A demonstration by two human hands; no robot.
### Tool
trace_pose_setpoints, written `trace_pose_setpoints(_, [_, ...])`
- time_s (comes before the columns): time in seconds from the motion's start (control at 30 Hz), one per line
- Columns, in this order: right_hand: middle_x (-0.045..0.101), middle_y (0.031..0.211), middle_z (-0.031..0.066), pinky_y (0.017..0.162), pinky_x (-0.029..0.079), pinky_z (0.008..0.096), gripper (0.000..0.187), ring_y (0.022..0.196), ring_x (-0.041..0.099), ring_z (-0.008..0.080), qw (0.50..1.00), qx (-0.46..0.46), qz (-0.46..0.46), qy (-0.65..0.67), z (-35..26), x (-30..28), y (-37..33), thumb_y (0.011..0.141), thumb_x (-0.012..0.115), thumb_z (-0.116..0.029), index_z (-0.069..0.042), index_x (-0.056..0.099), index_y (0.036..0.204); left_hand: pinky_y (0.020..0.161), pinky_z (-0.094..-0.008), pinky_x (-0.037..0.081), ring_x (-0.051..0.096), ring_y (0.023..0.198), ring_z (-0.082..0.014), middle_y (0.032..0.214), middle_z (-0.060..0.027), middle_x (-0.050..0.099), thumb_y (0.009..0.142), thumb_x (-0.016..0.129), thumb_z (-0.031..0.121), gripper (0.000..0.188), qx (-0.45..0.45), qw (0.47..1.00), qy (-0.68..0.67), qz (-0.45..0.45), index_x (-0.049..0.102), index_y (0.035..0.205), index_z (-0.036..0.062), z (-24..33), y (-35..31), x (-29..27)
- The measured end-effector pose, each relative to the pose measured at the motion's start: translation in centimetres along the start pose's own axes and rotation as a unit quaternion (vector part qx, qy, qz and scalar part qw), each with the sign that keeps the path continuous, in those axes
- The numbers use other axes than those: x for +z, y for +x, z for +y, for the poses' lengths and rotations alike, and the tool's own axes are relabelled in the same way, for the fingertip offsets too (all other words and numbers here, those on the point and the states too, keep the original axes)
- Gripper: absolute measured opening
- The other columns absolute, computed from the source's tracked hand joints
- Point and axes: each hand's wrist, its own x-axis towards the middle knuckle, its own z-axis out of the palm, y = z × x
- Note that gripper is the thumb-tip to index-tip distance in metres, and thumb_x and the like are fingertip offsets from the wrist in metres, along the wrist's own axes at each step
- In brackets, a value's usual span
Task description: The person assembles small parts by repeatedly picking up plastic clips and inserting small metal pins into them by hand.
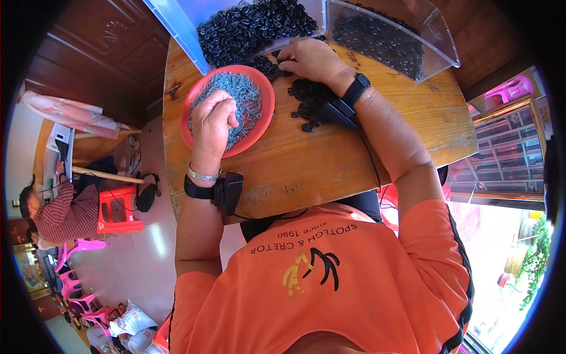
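Tabletop of scuffed honey-brown wood [306,171] spreads beneath both hands I watch. The left hand [215,118] curls its fingers closed over slim grey screw-like pieces [250,97] in a round red plastic bowl [269,100]; I cannot tell what they hold. The right hand [312,59] bends its fingertips to small black plastic pieces [268,68]; I cannot tell if it pinches one. Well left of all these fingers, I see a striped-top person [71,215] and a red plastic stool [121,226] on pale glossy floor [153,259].
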Motion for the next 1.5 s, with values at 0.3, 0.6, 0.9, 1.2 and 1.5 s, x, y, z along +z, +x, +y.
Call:
trace_pose_setpoints(0.3, [0.063,0.088,0.0101,0.076,0.050,0.0404,0.014,0.085,0.062,0.0297,0.998,0.007,0.005,-0.062,-0.4,0.6,0.3,0.076,0.062,-0.019,-0.011,0.067,0.086,0.049,-0.0227,0.035,0.044,0.051,-0.0077,0.056,-0.0009,0.049,0.084,0.048,0.011,0.022,-0.004,1.000,0.015,0.002,0.052,0.065,0.0013,0.0,0.1,0.0])
trace_pose_setpoints(0.6, [0.066,0.082,0.0118,0.074,0.050,0.0386,0.018,0.082,0.063,0.0299,0.998,0.053,-0.043,-0.012,0.9,0.0,-0.2,0.073,0.064,-0.019,-0.011,0.067,0.089,0.050,-0.0227,0.036,0.045,0.053,-0.0071,0.056,-0.0006,0.049,0.083,0.048,0.009,0.020,-0.004,1.000,-0.002,0.008,0.052,0.065,0.0011,0.2,0.0,0.3])
trace_pose_setpoints(0.9, [0.066,0.083,0.0129,0.073,0.050,0.0372,0.013,0.081,0.064,0.0293,0.993,0.081,-0.055,-0.064,0.8,-1.4,-0.2,0.077,0.061,-0.018,-0.012,0.069,0.087,0.050,-0.0226,0.036,0.044,0.051,-0.0066,0.055,-0.0006,0.049,0.084,0.048,0.009,0.021,0.000,1.000,0.007,0.008,0.052,0.065,0.0008,0.0,0.0,0.1])
trace_pose_setpoints(1.2, [0.064,0.082,-0.0062,0.066,0.047,0.0206,0.018,0.078,0.054,0.0030,0.884,0.093,-0.127,0.440,-2.6,-2.8,0.6,0.085,0.068,-0.017,-0.006,0.069,0.100,0.049,-0.0216,0.037,0.046,0.052,-0.0065,0.056,0.0007,0.046,0.090,0.050,0.016,0.019,0.001,0.996,-0.038,0.080,0.056,0.079,0.0022,0.3,0.0,0.3])
trace_pose_setpoints(1.5, [0.066,0.082,0.0001,0.073,0.049,0.0222,0.015,0.078,0.060,0.0071,0.812,0.042,-0.149,0.562,-7.3,-2.7,-0.1,0.082,0.069,-0.010,-0.004,0.068,0.096,0.052,-0.0207,0.040,0.052,0.058,-0.0083,0.065,-0.0023,0.056,0.090,0.050,0.022,0.023,-0.046,0.992,-0.088,-0.072,0.059,0.088,0.0009,-0.4,-0.6,1.7])
